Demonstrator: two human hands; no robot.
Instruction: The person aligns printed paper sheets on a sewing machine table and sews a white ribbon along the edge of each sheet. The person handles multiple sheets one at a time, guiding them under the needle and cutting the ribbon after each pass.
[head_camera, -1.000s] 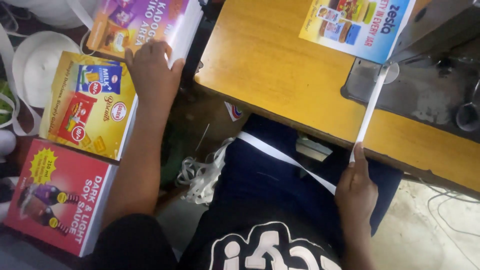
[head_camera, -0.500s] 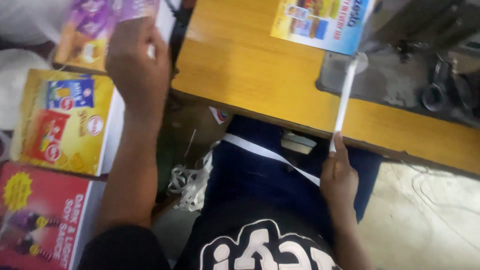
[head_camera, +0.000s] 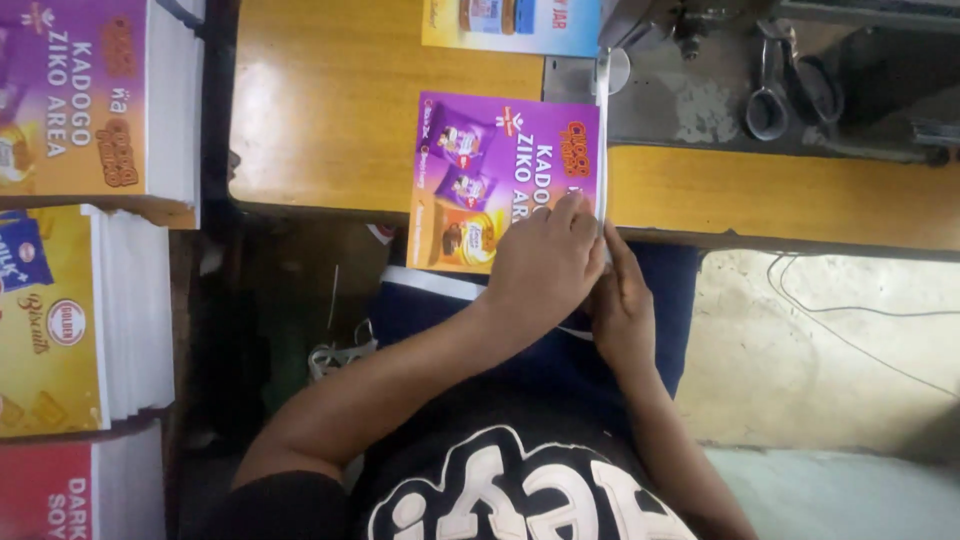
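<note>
At the centre of the head view, the left hand (head_camera: 545, 262) lies flat and palm down, fingers close together, on the lower right corner of a purple printed sheet (head_camera: 500, 175). That sheet rests on the wooden table (head_camera: 320, 110), its bottom edge hanging a little over the table's near edge. Just at three o'clock from the left hand, the right hand (head_camera: 622, 300) touches it, fingers narrowed and pointing up at twelve o'clock along a white strip (head_camera: 602, 140); whether those fingers actually pinch the strip I cannot tell. The strip runs straight along the sheet's right edge toward twelve o'clock, up to the sewing machine (head_camera: 690, 40). On the machine's grey bed, at about two o'clock from the hands, lies a pair of scissors (head_camera: 785, 85). A second printed sheet (head_camera: 510, 25), blue and white, sits at twelve o'clock above the purple one, cut off by the frame. Far out at nine o'clock stand piles of printed sheets: a purple and orange stack (head_camera: 90, 95) uppermost, a yellow stack (head_camera: 70, 320) below it, and a red stack (head_camera: 60, 490) at about eight o'clock. A thin cable (head_camera: 850, 320) trails over the pale floor (head_camera: 800, 350) at four o'clock.
</note>
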